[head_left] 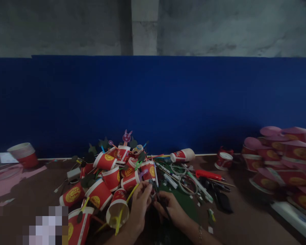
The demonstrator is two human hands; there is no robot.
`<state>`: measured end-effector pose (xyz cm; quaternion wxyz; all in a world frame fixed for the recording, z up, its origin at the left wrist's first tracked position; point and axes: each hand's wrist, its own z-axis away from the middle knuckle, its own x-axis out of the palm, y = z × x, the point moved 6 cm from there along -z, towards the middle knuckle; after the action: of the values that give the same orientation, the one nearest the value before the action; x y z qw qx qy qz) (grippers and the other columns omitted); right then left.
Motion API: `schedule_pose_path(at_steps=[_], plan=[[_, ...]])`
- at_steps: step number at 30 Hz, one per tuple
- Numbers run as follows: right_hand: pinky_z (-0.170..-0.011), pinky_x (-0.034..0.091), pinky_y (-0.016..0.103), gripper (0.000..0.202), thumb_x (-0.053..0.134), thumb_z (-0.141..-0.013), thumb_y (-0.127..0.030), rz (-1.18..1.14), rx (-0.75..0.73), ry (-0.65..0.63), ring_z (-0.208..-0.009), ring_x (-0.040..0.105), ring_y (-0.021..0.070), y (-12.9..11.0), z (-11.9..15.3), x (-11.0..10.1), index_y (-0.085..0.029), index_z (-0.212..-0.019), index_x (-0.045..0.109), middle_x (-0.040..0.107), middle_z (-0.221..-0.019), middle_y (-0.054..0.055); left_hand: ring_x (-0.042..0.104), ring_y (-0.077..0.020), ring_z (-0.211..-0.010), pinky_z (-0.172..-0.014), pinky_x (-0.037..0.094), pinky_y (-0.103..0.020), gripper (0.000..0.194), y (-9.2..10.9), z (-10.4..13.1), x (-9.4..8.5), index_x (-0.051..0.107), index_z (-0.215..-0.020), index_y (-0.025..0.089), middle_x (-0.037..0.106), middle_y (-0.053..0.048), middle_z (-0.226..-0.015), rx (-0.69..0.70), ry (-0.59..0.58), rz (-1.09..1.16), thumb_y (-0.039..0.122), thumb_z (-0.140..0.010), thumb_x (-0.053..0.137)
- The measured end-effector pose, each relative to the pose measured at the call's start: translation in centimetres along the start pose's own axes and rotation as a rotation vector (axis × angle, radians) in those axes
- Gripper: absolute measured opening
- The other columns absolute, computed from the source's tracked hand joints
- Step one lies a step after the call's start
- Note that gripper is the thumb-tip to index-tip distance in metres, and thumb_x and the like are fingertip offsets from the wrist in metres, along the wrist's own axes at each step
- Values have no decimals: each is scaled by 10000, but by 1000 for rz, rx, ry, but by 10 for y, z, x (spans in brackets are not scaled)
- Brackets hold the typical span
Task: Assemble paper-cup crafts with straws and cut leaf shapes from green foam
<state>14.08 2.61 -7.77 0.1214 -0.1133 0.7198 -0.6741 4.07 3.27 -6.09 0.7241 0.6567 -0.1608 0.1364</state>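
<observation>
My left hand is closed in a pinch near the front middle of the table. Between its fingertips and my right hand is something small and pale, too dim to name. My right hand is closed around dark scissors, their slim blades pointing up and away beside the left fingertips. Just left of my left hand, a red-and-white paper cup lies with its mouth toward me and a yellow straw in it. Behind the hands leans another red paper cup with a purple piece at its rim.
Several red paper cups are heaped at left, one bearing a rabbit cutout. A red utility knife, clear tape rings and paper scraps lie right. Pink-topped cups stand far right; stacked cups far left.
</observation>
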Motion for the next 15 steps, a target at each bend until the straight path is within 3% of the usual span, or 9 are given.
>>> schedule_pose_path(at_steps=[3,9,15], plan=[[-325,318,160,335,690,-649,-421,7,5,-17,-334,402,52,-2,1,1,-166,-661,474,442,-476,-77,222,-31,-421,-405,158,-167,271,-1,-1,-1,471,-692,176,328,100,-492,8,8,1,385,-671,642],[-365,329,153,320,692,-662,-400,-4,-46,-20,-383,410,46,-2,2,1,-160,-666,482,449,-517,-70,380,-52,-518,-486,297,-165,231,-1,0,1,503,-683,166,452,56,-593,8,-2,7,339,-664,654],[-314,295,156,357,669,-660,-468,-7,-8,-21,-312,396,51,0,1,2,-171,-673,472,430,-448,-87,332,-38,-487,-466,268,-155,222,0,0,2,498,-687,172,421,72,-578,-10,-12,23,337,-678,646]])
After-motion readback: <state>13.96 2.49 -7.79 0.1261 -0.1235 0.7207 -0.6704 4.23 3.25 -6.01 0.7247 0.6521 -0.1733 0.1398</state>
